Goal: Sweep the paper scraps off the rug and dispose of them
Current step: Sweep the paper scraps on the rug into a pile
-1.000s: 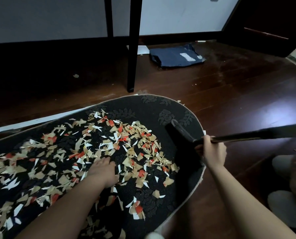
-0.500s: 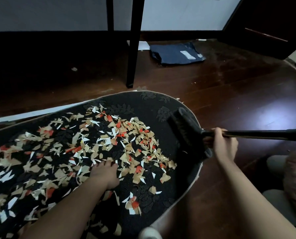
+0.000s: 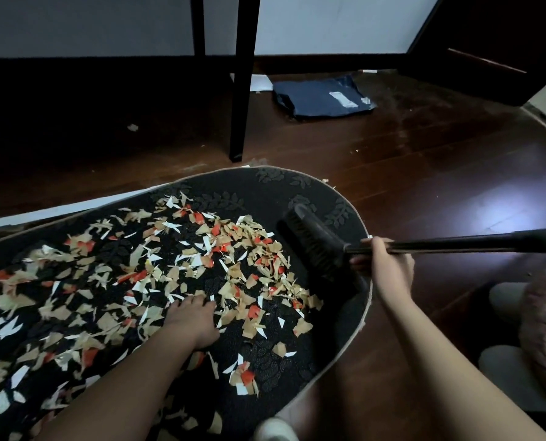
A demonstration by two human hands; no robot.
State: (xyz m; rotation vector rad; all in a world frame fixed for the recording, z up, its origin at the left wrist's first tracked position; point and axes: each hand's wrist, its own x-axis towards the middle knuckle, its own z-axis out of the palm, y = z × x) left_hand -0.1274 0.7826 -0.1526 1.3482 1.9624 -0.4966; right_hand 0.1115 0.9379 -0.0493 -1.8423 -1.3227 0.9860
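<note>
Right hand (image 3: 389, 265) is gripping the black broom (image 3: 316, 246) low on its handle; long axis is running right-to-left, handle cut off at the frame edge, bristle head lying on the rug (image 3: 265, 186) at its rounded end. Left hand (image 3: 192, 319) is pressing flat, holding nothing, among jagged tan, white, red paper scraps (image 3: 176, 265). Rug is dark, leaf-embossed; near edge is hidden by arms.

Black oval rug (image 3: 265, 189) with tone-on-tone leaf pattern and thin tan edge binding. Torn paper scraps (image 3: 201, 249) around the left hand (image 3: 192, 319): tan, white, red-orange mixed. Black broom head (image 3: 313, 246) with black bristles, black handle in the right hand (image 3: 386, 265). Dark reddish-brown wooden floor (image 3: 424, 173) beyond the right hand, glossy pale glare patch. Navy plastic mailer bag (image 3: 322, 97) with white label, far past both hands. Black furniture leg (image 3: 243, 90); pale grey wall (image 3: 90, 23), black baseboard.
</note>
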